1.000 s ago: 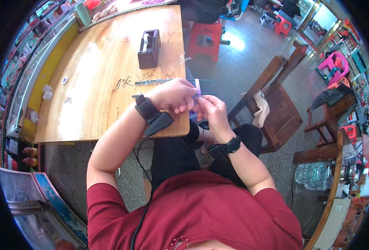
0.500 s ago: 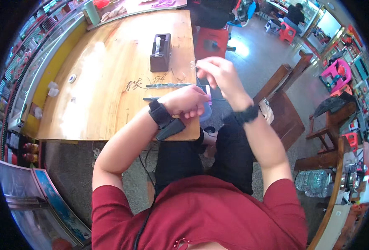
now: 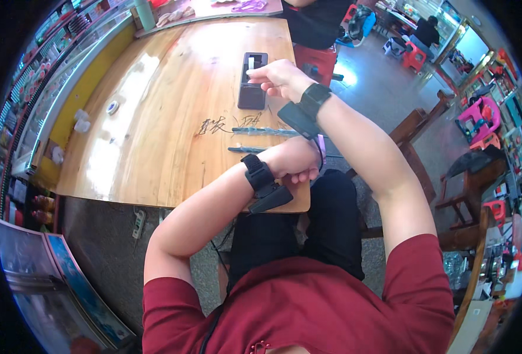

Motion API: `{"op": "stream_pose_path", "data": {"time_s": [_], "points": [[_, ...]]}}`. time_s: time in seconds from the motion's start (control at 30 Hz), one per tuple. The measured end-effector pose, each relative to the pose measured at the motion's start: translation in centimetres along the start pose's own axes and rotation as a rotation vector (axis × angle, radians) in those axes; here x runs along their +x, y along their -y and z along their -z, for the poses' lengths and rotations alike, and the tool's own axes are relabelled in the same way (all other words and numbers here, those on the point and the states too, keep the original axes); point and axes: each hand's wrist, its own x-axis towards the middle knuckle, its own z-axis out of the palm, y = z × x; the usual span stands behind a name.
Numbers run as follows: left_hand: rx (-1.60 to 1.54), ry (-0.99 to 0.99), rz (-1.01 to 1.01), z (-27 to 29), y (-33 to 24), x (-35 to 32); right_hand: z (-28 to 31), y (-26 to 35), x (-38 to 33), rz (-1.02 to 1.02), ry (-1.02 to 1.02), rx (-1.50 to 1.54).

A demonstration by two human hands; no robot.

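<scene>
On the wooden table stands a dark tape dispenser (image 3: 251, 97) with a pale tape roll. My right hand (image 3: 281, 78) reaches over it from the right, thumb and forefinger pinched at the loose end of the tape (image 3: 251, 64). At the table's right edge rests my left hand (image 3: 299, 158), its fingers curled under. A pinkish-purple strip (image 3: 322, 145) and a thin dark line show beside its knuckles; what the fingers grip is hidden. Two slim dark rods lie by this hand: the farther rod (image 3: 261, 131) looks wrapped in clear plastic, the nearer rod (image 3: 248, 149) runs toward my wrist.
Handwriting marks the wooden tabletop (image 3: 172, 88). A small round white item (image 3: 113, 107) and crumpled white bits (image 3: 81, 121) lie at the left. Beyond the far edge, a person in dark clothes (image 3: 317, 23) is near a red stool (image 3: 318, 58). A wooden chair (image 3: 417, 171) stands right.
My right hand has moved left and forward from beyond the table's edge to the tape dispenser. My left hand stays at the edge by the rods. The whole view has shifted slightly.
</scene>
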Motion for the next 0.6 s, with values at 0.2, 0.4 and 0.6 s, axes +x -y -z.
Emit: {"op": "stream_pose_path", "data": {"time_s": [0.2, 0.4, 0.6], "points": [[0.059, 0.047, 0.017, 0.0, -0.2, 0.0, 0.0, 0.5, -1.2, 0.089, 0.006, 0.057], [-0.067, -0.012, -0.086, -0.1, 0.7, 0.1, 0.2, 0.2, -4.3, 0.076, 0.097, 0.097], [-0.007, 0.101, 0.07, -0.1, 0.7, 0.2, -0.3, -2.1, -5.1, -0.137, 0.119, 0.135]]}}
